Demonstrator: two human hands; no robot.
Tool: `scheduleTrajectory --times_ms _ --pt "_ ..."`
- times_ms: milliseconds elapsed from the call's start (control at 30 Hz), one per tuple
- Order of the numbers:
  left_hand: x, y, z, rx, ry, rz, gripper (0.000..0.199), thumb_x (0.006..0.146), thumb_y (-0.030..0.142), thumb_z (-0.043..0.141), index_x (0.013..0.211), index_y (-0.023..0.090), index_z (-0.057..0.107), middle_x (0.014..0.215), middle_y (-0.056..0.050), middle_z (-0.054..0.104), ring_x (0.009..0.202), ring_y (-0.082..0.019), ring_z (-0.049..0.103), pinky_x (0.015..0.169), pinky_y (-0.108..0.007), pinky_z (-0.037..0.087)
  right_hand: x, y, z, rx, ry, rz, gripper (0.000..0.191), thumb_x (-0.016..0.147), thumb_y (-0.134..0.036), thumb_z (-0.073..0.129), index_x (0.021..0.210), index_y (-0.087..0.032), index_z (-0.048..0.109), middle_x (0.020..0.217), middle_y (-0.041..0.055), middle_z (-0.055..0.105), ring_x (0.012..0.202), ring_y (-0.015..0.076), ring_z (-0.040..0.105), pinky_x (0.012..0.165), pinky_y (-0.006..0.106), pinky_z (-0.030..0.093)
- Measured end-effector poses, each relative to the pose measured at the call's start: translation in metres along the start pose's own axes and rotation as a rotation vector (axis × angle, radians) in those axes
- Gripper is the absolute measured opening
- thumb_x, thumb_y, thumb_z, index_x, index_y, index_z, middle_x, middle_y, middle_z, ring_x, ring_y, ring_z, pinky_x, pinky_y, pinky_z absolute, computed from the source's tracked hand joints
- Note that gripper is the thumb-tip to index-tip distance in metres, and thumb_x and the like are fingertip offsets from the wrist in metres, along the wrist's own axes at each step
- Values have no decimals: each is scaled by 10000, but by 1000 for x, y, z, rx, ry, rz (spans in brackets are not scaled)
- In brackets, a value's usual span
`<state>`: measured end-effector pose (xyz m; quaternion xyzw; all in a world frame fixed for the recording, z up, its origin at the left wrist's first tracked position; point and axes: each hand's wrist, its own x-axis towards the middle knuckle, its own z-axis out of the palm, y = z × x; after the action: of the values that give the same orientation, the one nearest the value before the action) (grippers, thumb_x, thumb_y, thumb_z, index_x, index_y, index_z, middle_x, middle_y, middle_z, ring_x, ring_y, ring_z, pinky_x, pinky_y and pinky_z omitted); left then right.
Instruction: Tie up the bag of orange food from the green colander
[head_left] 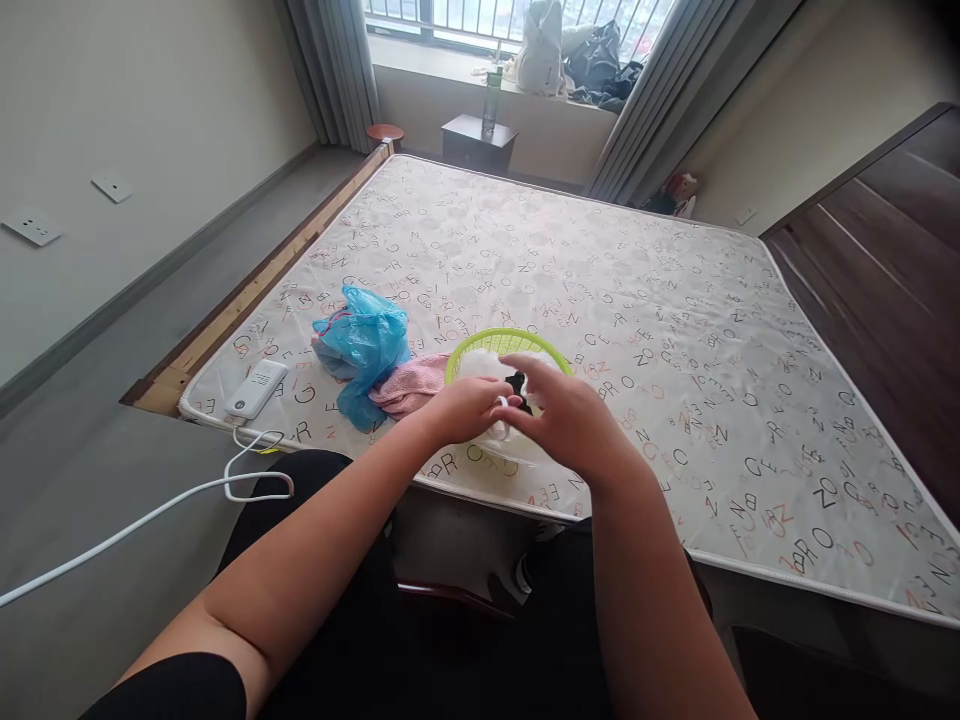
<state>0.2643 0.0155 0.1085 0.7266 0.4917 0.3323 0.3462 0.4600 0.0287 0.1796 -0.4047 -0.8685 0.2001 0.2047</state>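
Observation:
A green plastic basket (510, 338) sits near the front edge of the mattress, with fluffy white material (480, 364) inside. Over it, my left hand (474, 408) is closed, its fingertips pinched around a small white piece (502, 402) whose kind I cannot make out. My right hand (574, 415) comes in from the right, curved, its thumb and forefinger well apart; the thumb tip is close to the white piece. Between the hands shows a small black object (516, 384), partly hidden. Some pale material hangs below my fingers, mostly covered.
Left of the basket lie a pink knitted cloth (412, 386) and a crumpled blue plastic bag (364, 335). A white power adapter (257, 389) with a cable rests at the corner of the letter-printed mattress (675, 330). Farther back, a bottle (491, 100) stands on a nightstand (478, 130).

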Motion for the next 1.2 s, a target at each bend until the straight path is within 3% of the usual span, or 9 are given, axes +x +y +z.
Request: scheduleTrajectory --times_ms 100,200,333,433,633,800,900,1000,1200 --pt "-2 -1 9 39 -123 -17 94 821 246 684 894 213 733 849 -58 710 814 -245 656 814 -369 528 1 3 6 -30 -193 28 504 887 -431 769 1350 -287 630 1002 54 756 861 236 690 696 326 476" --pt "-1 2 10 -38 -79 -28 165 916 315 590 927 212 718 891 -59 719 874 -242 653 837 -364 506 -1 12 4 -47 -218 51 383 877 -469 769 1198 -281 678 977 46 747 833 229 671 654 312 435" --pt "2 4 9 -182 112 -73 254 980 433 503 903 206 585 814 -21 639 807 -191 596 780 -327 469 4 21 3 -36 -87 147 128 966 -356 608 980 -252 681 800 24 691 692 185 593 611 301 377" --pt "4 4 16 -393 190 -109 302 983 510 489 910 219 458 759 17 578 717 -152 550 712 -293 451 12 19 5 95 27 191 187 980 -310 524 888 -227 664 741 18 661 666 171 565 622 304 394" --pt "1 2 31 -468 209 -204 321 987 527 489 982 207 467 735 24 549 672 -149 529 660 -291 441 15 7 8 339 -179 168 345 1006 -545 528 1036 -233 673 916 45 725 801 193 647 670 300 471" --pt "-4 -6 29 -322 284 -128 383 973 358 496 1315 188 496 1066 -83 678 978 -232 644 893 -385 503 14 10 32 188 -157 84 273 987 -456 582 1172 -273 664 918 38 719 801 210 638 693 320 459" --pt "-5 -7 27 -275 281 -89 478 991 356 500 1436 191 444 1054 -90 693 1022 -257 654 958 -420 488 18 18 42 244 -15 79 261 1026 -363 467 1083 -254 697 917 40 725 807 196 645 746 325 478" --pt "-5 -2 28 -341 169 -3 513 1001 342 525 1471 212 366 935 -41 686 879 -202 659 881 -373 511 21 27 43 342 224 195 270 1006 -384 493 1048 -225 707 857 30 709 736 175 622 723 312 489" --pt "-6 11 27 -543 -134 -28 179 957 246 538 1125 199 579 778 -1 647 664 -116 581 650 -248 479 23 30 43 403 444 290 269 983 -427 541 1032 -218 703 802 4 648 659 148 537 641 278 451"
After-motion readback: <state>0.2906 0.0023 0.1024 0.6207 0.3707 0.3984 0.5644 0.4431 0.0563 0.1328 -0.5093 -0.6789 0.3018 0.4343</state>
